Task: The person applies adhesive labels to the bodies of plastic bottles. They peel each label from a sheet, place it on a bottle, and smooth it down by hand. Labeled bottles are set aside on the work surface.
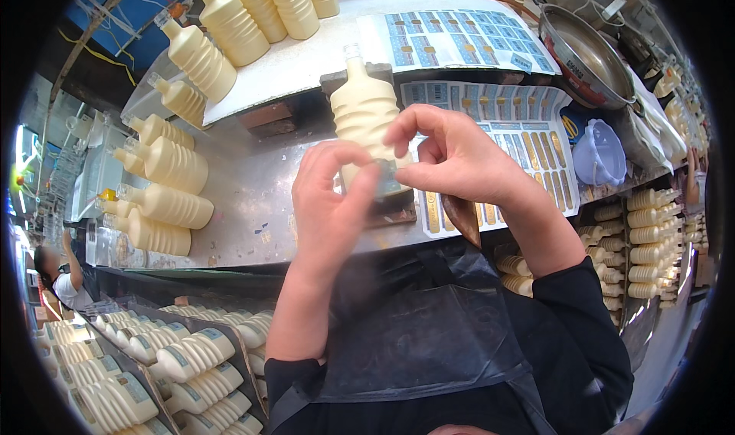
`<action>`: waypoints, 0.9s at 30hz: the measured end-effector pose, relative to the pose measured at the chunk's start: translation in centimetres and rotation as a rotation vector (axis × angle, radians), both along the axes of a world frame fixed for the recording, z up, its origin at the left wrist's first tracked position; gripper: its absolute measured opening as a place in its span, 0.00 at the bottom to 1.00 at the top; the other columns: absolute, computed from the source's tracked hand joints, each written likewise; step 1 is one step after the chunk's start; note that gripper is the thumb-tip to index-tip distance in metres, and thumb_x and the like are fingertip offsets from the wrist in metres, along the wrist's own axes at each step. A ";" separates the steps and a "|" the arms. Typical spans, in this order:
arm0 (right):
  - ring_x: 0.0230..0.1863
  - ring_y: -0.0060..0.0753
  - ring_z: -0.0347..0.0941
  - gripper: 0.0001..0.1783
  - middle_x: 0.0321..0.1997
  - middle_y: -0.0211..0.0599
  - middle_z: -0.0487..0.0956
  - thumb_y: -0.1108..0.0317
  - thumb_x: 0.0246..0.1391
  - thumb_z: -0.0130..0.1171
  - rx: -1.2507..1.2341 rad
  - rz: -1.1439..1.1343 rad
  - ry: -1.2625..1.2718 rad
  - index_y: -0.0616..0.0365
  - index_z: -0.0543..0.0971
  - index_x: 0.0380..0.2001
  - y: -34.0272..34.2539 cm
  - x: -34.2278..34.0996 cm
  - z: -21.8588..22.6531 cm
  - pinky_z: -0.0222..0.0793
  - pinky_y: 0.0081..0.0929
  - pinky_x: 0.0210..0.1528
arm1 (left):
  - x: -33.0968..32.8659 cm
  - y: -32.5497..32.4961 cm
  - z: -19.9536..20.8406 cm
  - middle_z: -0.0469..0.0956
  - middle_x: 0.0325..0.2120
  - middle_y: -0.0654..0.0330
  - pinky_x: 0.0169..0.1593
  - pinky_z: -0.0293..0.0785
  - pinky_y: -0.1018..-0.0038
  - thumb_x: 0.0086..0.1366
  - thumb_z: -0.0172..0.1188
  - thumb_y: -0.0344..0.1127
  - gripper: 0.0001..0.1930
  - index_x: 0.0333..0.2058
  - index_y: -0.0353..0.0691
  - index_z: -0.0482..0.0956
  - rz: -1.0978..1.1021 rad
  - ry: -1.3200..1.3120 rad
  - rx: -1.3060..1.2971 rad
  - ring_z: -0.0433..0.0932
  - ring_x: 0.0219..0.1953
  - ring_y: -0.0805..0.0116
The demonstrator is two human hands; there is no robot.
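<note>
At the middle of the workbench, a cream-coloured ribbed bottle [361, 113] lies with its clear narrow neck pointing away from the person. Its body is moulded in rounded horizontal ridges, smooth and slightly glossy. The left hand [331, 205] wraps the bottle's lower end, thumb and fingers curled close around it, while the right hand [452, 155] pinches a small grey label [387, 181] against the same end, its fingertips drawn narrowly together. Both hands are closed on the bottle, which sits over a dark block [394, 209] on the bench.

Just right of the hands lies a label sheet [528, 140], flat paper printed with blue and gold rectangles in rows; a second label sheet [459, 40] lies on the raised shelf behind. More ribbed bottles of the same cream colour rest on that shelf [230, 25] and in a loose pile at the left [164, 194]. A round metal bowl [586, 56] with a dull sheen sits at the upper right, and a pale lilac plastic funnel [599, 153] lies below it.

The bench surface [253, 197] is bare grey metal, scuffed and dotted with sticker scraps. Below it at the left, finished labelled bottles [191, 354] lie packed in trays, and further bottles are stacked at the right [651, 243]. The person wears dark sleeves and a clear plastic apron [413, 335], thin and wrinkled. Another person [57, 278] is at the far left edge.
</note>
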State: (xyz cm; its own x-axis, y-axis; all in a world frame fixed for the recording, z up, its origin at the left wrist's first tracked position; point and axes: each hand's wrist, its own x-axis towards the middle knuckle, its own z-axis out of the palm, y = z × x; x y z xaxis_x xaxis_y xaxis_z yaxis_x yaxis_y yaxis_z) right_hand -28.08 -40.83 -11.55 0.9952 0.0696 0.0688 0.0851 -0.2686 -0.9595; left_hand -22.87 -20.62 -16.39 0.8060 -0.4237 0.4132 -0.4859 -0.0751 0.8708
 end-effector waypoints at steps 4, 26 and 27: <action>0.24 0.06 0.68 0.08 0.35 0.23 0.77 0.72 0.53 0.68 -0.032 -0.011 -0.041 0.59 0.80 0.35 0.1 0.2 -0.6 0.59 0.12 0.23 | 0.0 -0.3 0.6 0.77 0.40 0.59 0.54 0.68 0.71 0.63 0.67 0.29 0.06 0.35 0.36 0.79 0.060 -0.200 0.094 0.74 0.46 0.65; 0.28 0.10 0.64 0.15 0.30 0.23 0.68 0.81 0.49 0.54 0.085 0.109 0.062 0.58 0.71 0.42 0.7 0.1 0.1 0.63 0.12 0.28 | -0.5 -0.8 0.7 0.81 0.37 0.59 0.56 0.68 0.65 0.57 0.67 0.28 0.06 0.32 0.39 0.78 0.033 -0.298 0.199 0.78 0.45 0.59; 0.28 0.10 0.64 0.15 0.30 0.23 0.68 0.81 0.49 0.54 0.085 0.101 0.058 0.58 0.71 0.42 0.7 0.0 0.1 0.62 0.12 0.28 | -0.5 -0.8 0.7 0.81 0.37 0.59 0.56 0.68 0.65 0.58 0.66 0.28 0.06 0.32 0.39 0.78 0.033 -0.295 0.197 0.77 0.45 0.59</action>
